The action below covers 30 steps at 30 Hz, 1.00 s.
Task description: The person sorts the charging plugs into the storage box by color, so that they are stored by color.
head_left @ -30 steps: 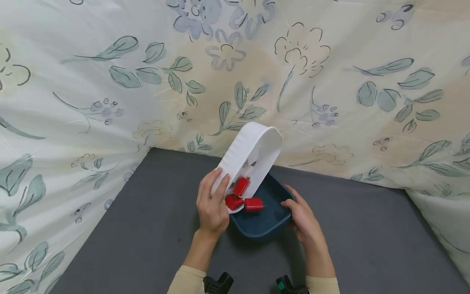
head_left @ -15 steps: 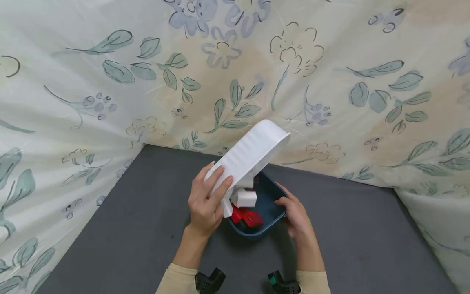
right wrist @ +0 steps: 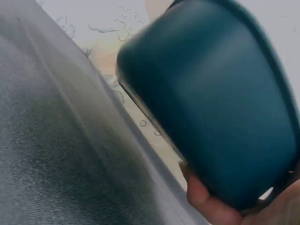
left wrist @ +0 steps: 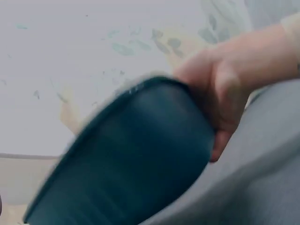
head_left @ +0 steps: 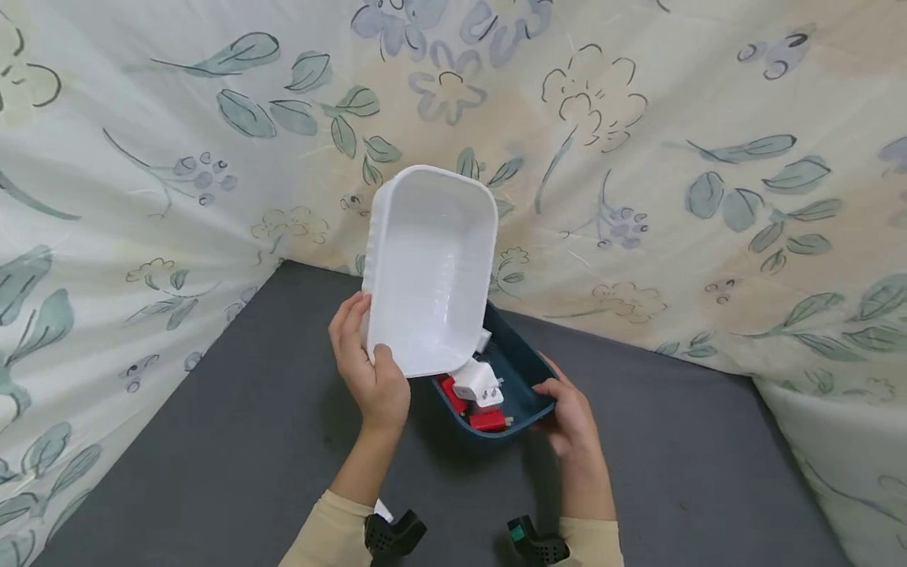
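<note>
My left hand (head_left: 374, 386) grips a white plastic tub (head_left: 432, 276) by its lower left corner, thumb at the rim. The tub is tipped up, its bare inside facing the head camera. Below and right of it, my right hand (head_left: 572, 413) holds a dark blue plastic basin (head_left: 520, 342), thumb over the rim and fingers underneath. White plug chargers (head_left: 476, 381) with metal prongs and red plug chargers (head_left: 489, 420) lie piled at the basin's near left; the tub hides part of them. Both wrist views show the basin's outer wall (right wrist: 201, 93), blurred.
The dark grey table (head_left: 673, 441) spreads under both hands. Behind and at the left hangs a floral curtain (head_left: 602, 197). A black wrist camera (head_left: 395, 534) sits at my left cuff, another (head_left: 537, 540) at my right. A small white piece (head_left: 383, 510) shows beside the left one.
The white tub has turned from tilted over the basin to facing the head camera, and moved left and up. The chargers have slid out of it into the basin.
</note>
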Motion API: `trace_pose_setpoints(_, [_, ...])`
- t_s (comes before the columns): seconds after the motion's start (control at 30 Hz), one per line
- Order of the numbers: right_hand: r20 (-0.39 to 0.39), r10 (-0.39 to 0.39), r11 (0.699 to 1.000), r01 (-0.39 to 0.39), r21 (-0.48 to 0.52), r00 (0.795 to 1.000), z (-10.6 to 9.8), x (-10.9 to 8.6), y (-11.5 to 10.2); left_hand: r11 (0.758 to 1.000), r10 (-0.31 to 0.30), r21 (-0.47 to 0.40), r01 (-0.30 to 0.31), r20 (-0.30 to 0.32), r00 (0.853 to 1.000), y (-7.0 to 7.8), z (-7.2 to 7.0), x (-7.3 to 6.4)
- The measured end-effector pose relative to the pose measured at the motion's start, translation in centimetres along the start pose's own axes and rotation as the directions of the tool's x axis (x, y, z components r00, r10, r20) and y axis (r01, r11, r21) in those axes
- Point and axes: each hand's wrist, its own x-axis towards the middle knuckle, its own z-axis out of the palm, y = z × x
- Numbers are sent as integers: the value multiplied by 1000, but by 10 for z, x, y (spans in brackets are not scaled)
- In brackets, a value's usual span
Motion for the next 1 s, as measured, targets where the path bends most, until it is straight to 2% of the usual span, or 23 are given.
trace_pose_setpoints(0.07, [-35, -48, 998, 49, 32, 998, -4, -3, -5, 985, -147, -95, 144, -23, 989, 0, 2, -1])
trace_pose_setpoints(0.1, [-70, -80, 996, 83, 35, 994, -7, -6, -7, 965, -222, -149, 215, -29, 975, -1, 2, -2])
trace_pose_setpoints(0.13, [-112, -118, 992, 122, 32, 987, -10, -10, -10, 937, -295, -205, 282, -36, 955, -3, 1, -2])
trace_pose_setpoints(0.17, [-166, -162, 985, 169, 25, 973, -13, -14, -13, 902, -369, -256, 348, -37, 929, -6, 0, -2])
trace_pose_setpoints(0.23, [-272, -267, 961, 278, 0, 924, -17, -24, -18, 829, -508, -287, 480, -27, 861, -13, -5, -2])
trace_pose_setpoints(0.3, [-358, -386, 915, 401, -33, 850, -20, -33, -22, 764, -617, -228, 604, 17, 787, -22, -12, -2])
trace_pose_setpoints(0.37, [-419, -506, 844, 533, -61, 754, -20, -40, -25, 704, -698, -85, 705, 97, 709, -30, -19, -3])
trace_pose_setpoints(0.4, [-437, -561, 805, 585, -92, 703, -19, -43, -26, 674, -731, 3, 739, 147, 666, -34, -21, -4])
trace_pose_setpoints(0.47, [-465, -647, 734, 658, -166, 604, -17, -47, -28, 628, -771, 149, 764, 254, 584, -40, -22, -10])
trace_pose_setpoints(0.5, [-480, -680, 704, 676, -218, 554, -16, -48, -28, 614, -779, 199, 764, 307, 547, -42, -20, -14])
trace_pose_setpoints(0.57, [-491, -736, 658, 666, -352, 467, -13, -51, -28, 595, -784, 259, 760, 396, 478, -43, -14, -25])
trace_pose_setpoints(0.6, [-487, -757, 639, 648, -415, 435, -12, -51, -27, 589, -783, 277, 759, 427, 452, -44, -10, -31])
trace_pose_setpoints(0.63, [-477, -775, 622, 635, -459, 414, -9, -51, -26, 587, -781, 280, 760, 444, 439, -43, -7, -37])
trace_pose_setpoints(0.7, [-463, -798, 597, 612, -518, 386, -3, -50, -26, 578, -784, 277, 767, 450, 428, -42, -2, -47])
trace_pose_setpoints(0.77, [-444, -817, 573, 611, -546, 369, 3, -50, -26, 569, -795, 274, 775, 425, 433, -42, 2, -55])
trace_pose_setpoints(0.8, [-431, -831, 552, 619, -559, 352, 6, -51, -26, 563, -802, 272, 780, 408, 437, -42, 3, -57])
trace_pose_setpoints(0.83, [-416, -849, 523, 636, -568, 327, 8, -52, -26, 556, -808, 268, 787, 394, 438, -42, 4, -59])
trace_pose_setpoints(0.9, [-379, -889, 445, 677, -587, 256, 12, -52, -26, 539, -822, 264, 800, 375, 429, -43, 6, -62])
trace_pose_setpoints(0.97, [-341, -922, 365, 705, -608, 183, 13, -52, -26, 517, -833, 261, 815, 373, 409, -43, 7, -64])
trace_pose_setpoints(1.0, [-324, -933, 332, 720, -609, 156, 13, -51, -25, 511, -835, 260, 819, 377, 401, -44, 8, -64])
